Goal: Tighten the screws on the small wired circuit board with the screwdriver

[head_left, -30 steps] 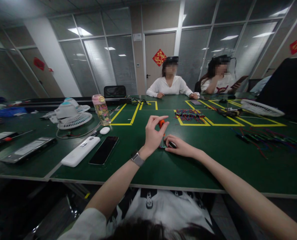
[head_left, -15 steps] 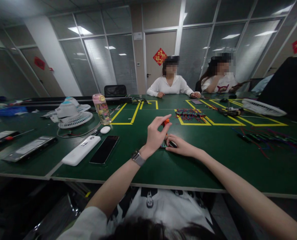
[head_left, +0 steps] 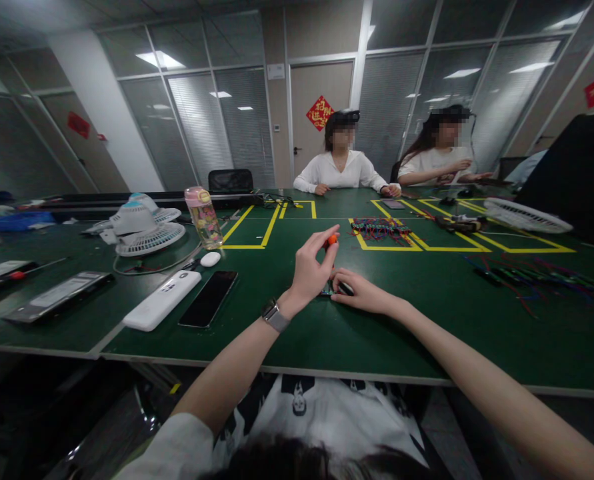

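Note:
My left hand (head_left: 309,265) is raised over the table in front of me, its thumb and fingers closed around an upright screwdriver (head_left: 332,240) with an orange handle. Most of the shaft is hidden behind the fingers. Directly below lies a small dark piece with green on it, which looks like a circuit board (head_left: 326,291), on the green tabletop. My right hand (head_left: 361,291) rests on the table with its fingers curled and pinching at the right side of that board. A short black part shows between those fingers.
To the left are a black phone (head_left: 209,299), a white phone (head_left: 163,301), a white case (head_left: 211,259), a bottle (head_left: 205,217) and small fans (head_left: 149,230). Wired boards (head_left: 381,230) lie ahead; more wires (head_left: 541,277) lie right. Two people sit opposite.
My left fingers have shifted slightly around the orange handle, which shows a little higher. My right hand has stayed put. The person at far right has lowered a hand from the head.

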